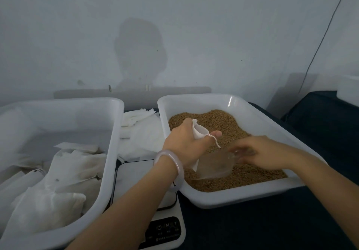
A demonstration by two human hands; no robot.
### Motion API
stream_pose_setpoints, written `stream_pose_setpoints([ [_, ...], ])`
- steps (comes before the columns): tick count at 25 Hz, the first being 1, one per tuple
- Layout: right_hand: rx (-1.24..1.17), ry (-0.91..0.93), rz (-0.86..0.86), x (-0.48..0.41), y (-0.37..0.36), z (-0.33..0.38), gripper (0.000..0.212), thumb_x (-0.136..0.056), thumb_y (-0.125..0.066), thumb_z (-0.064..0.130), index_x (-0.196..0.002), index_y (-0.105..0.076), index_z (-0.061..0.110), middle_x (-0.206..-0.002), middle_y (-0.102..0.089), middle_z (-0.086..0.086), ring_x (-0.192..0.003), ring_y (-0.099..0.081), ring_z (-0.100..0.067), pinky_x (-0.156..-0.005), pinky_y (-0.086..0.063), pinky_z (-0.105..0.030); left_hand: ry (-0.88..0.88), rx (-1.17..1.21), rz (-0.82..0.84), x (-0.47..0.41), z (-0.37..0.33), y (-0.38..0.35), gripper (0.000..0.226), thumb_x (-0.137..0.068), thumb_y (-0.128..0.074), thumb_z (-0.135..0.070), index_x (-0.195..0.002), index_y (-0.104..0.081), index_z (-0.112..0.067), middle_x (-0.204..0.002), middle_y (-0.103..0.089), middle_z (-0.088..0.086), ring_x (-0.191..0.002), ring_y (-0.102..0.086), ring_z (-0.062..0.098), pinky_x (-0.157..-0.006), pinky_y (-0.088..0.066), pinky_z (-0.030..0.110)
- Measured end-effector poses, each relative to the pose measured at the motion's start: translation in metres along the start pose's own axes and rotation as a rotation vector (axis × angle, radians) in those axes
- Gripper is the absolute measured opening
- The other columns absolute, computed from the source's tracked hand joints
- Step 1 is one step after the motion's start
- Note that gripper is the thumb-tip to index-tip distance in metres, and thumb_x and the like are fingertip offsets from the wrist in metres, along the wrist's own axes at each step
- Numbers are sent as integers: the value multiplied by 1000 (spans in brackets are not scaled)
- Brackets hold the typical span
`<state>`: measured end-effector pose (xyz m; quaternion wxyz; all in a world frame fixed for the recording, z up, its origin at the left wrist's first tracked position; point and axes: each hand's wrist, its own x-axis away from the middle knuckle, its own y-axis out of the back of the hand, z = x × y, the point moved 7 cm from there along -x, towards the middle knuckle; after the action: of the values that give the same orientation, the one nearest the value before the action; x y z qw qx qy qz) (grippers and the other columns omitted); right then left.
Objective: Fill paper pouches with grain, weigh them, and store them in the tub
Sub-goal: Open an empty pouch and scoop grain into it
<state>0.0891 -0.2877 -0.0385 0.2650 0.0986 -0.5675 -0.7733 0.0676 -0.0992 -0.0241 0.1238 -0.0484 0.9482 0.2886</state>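
My left hand grips a white paper pouch with its mouth held open and a drawstring dangling, above the brown grain in the right tub. My right hand holds a clear plastic scoop that lies low on the grain, just below the pouch; this hand is motion-blurred. The left tub holds several filled white pouches. A white digital scale sits between the tubs, under my left forearm.
A pile of empty white pouches lies behind the scale, between the two tubs. The tubs stand on a dark surface against a pale wall. A thin cable runs down the wall at right.
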Motion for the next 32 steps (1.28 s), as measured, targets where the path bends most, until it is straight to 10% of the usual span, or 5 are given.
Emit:
stream_pose_setpoints([
  [8, -115, -16, -208, 29, 63, -6, 30, -88, -61, 17, -105, -56, 42, -108, -59, 24, -102, -53, 9, -92, -40, -21, -116, 355, -18, 9, -11, 8, 51, -59, -65, -67, -68, -45, -22, -61, -58, -9, -61, -60, 10, -60, -47, 24],
  [15, -16, 31, -300, 44, 125, 18, 35, -86, -64, 22, -101, -57, 53, -100, -58, 37, -99, -51, 21, -90, -35, -24, 17, 18, 25, -1, -1, -2, 61, -57, -67, -69, -93, -49, -23, -82, -60, -10, -74, -60, 7, -61, -47, 27],
  [23, 512, 157, -452, 46, 140, 74, 33, -87, -60, 24, -118, -59, 39, -106, -57, 17, -105, -47, -10, -112, -2, -35, -14, -151, 83, -3, -4, -7, 61, -60, -61, -69, -98, -52, -22, -84, -60, -8, -76, -59, 11, -62, -49, 29],
  [32, 564, 166, -503, 46, 143, 74, 34, -83, -63, 23, -114, -63, 38, -103, -58, 16, -103, -49, -12, -110, -4, -36, 3, -90, 39, -1, -2, -5, 60, -62, -62, -65, -101, -48, -22, -86, -58, -11, -78, -60, 10, -67, -53, 31],
])
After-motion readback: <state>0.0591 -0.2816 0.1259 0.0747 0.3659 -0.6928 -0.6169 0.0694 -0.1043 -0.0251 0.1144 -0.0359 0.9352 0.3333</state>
